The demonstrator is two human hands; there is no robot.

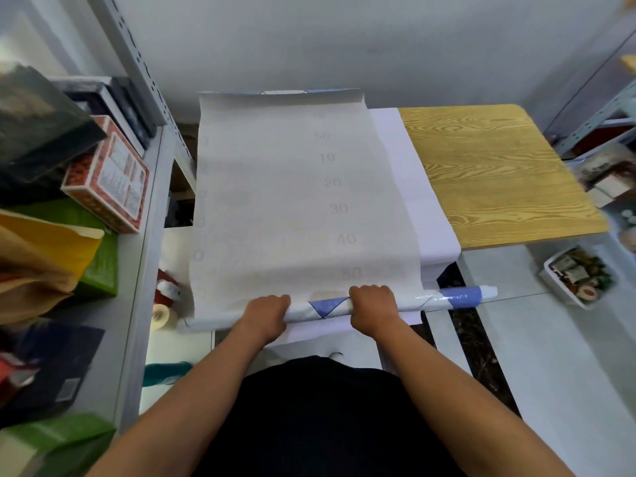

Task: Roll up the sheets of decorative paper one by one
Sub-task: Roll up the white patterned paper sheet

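Hands first: your left hand [265, 316] and right hand [373, 306] both curl over the rolled part [447, 298] of the decorative sheet [292, 201], fingers wrapped down around it, one on each side of the blue triangle showing on the roll. That roll lies across the near edge of the wooden table [492, 173], and its right end sticks out well past the sheet's right edge while the left end barely clears it. The unrolled length runs away from you over the table's left part, backing side up with faint numbers, on top of a pale lilac sheet [430, 215]. To roll well, I judge you should correct the skew early: push both hands forward evenly, keep the layers tight, and watch that the sheet's side edges stack flush. Mind the lilac sheet underneath; it could drag along.
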